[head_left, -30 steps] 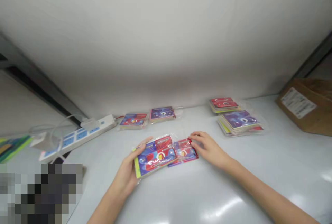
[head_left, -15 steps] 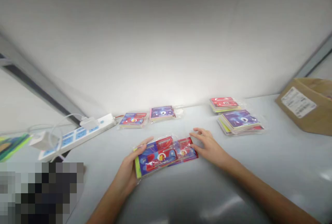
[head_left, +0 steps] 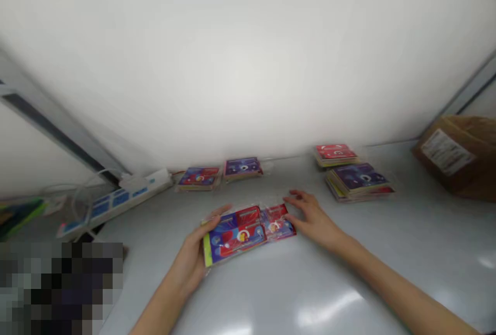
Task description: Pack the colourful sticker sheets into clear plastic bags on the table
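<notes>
A clear plastic bag with red and blue printed booklets (head_left: 236,235) lies in front of me, tilted a little on the table. My left hand (head_left: 197,252) grips its left end, thumb on top and the other fingers hidden underneath or behind. A smaller red and blue card (head_left: 277,224) shows through the wrinkled plastic at the right end. My right hand (head_left: 310,218) is at that end, fingers apart, the fingertips at or just touching the card's right edge. Whether they press on it I cannot tell.
Bagged booklet stacks stand along the wall: a red and blue one (head_left: 199,178), a purple one (head_left: 243,167), a red one (head_left: 336,153) and a dark purple one (head_left: 360,177). A power strip (head_left: 127,196) with cables lies left. A cardboard box (head_left: 453,159) stands right.
The small card at the bag's right end has shifted slightly and lines up more closely with the larger booklets. Both hands stay almost in place.
</notes>
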A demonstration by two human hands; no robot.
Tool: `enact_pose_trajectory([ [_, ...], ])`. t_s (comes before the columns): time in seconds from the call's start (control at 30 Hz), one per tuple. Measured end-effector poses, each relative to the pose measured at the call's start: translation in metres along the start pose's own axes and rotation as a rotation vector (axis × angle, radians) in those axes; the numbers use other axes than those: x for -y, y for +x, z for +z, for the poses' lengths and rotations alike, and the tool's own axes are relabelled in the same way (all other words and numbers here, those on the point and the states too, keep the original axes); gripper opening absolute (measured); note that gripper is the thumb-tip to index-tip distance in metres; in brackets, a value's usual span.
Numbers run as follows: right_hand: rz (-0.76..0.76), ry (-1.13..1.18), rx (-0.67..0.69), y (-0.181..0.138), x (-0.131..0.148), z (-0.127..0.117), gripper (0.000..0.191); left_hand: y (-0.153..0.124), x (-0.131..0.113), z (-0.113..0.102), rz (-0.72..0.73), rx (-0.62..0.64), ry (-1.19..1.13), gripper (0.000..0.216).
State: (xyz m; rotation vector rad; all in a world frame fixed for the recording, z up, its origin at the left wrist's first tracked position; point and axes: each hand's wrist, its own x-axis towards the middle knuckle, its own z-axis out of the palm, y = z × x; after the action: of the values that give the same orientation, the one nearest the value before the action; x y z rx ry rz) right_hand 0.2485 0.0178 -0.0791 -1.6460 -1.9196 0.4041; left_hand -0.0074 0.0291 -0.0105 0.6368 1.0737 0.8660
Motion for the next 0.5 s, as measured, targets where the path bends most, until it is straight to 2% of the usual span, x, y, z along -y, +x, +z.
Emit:
enact_pose_trajectory([
  [0.5, -0.017, 0.010, 0.004, -0.0014, 0.0034, -0.0015, 0.035, 0.0003, -0.0002, -0.0012, -0.011, 0.020, -0.006, 0.043],
])
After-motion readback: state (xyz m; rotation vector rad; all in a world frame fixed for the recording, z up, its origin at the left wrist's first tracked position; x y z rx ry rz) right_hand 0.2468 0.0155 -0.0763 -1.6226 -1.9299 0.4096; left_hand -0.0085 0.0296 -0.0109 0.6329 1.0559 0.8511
